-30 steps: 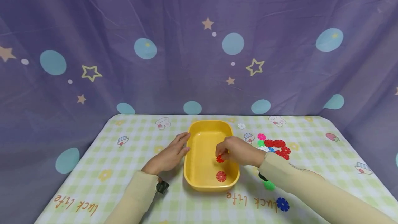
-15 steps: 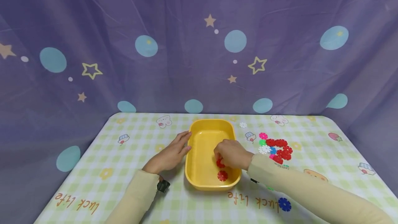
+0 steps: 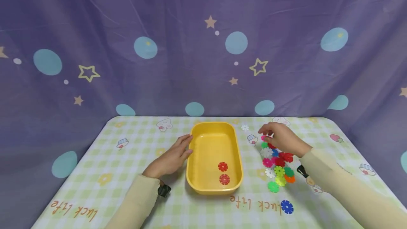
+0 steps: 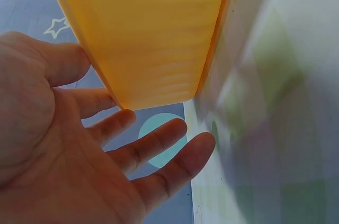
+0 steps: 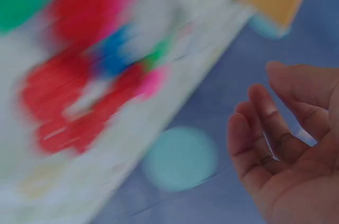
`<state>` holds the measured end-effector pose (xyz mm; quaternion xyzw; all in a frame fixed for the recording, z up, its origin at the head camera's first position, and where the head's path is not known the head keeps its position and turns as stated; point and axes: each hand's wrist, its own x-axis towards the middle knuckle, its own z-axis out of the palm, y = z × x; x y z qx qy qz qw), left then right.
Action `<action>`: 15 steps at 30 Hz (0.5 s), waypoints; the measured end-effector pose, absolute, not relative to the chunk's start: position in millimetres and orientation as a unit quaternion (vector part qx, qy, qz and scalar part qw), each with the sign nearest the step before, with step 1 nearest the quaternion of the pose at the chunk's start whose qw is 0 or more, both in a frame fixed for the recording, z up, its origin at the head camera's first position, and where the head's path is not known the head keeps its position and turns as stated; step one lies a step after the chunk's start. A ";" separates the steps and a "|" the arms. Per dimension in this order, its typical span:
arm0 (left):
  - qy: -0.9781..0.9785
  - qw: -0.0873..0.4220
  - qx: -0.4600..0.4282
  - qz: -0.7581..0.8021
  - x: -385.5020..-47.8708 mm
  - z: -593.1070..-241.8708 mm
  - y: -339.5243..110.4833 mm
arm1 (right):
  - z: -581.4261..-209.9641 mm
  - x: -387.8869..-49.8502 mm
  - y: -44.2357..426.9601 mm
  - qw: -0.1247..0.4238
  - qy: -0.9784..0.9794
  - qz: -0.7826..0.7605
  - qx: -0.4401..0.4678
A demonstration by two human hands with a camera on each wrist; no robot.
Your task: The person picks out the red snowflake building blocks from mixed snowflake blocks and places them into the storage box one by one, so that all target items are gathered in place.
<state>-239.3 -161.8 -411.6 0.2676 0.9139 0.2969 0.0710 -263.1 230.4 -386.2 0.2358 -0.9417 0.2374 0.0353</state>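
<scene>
The mixed-colour heap of flat, notched plastic discs (image 3: 279, 162) lies on the green-and-white checked tablecloth (image 3: 133, 158), right of the rounded yellow plastic tray (image 3: 213, 147) with two flat red notched discs (image 3: 223, 166) inside; they look light, stiff and probably slippery when overlapped — best pinched singly by opposite edges. The right hand (image 3: 281, 138) hovers above the heap's far end, fingers loosely bent and holding nothing, while the left hand (image 3: 168, 158) — fingers relaxed and spread — rests against the tray's left rim without gripping.
</scene>
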 end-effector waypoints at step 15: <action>0.913 0.072 0.263 0.305 -239.3 -412.6 -162.1 | -433.7 -290.4 281.1 -0.087 -0.950 0.272 0.127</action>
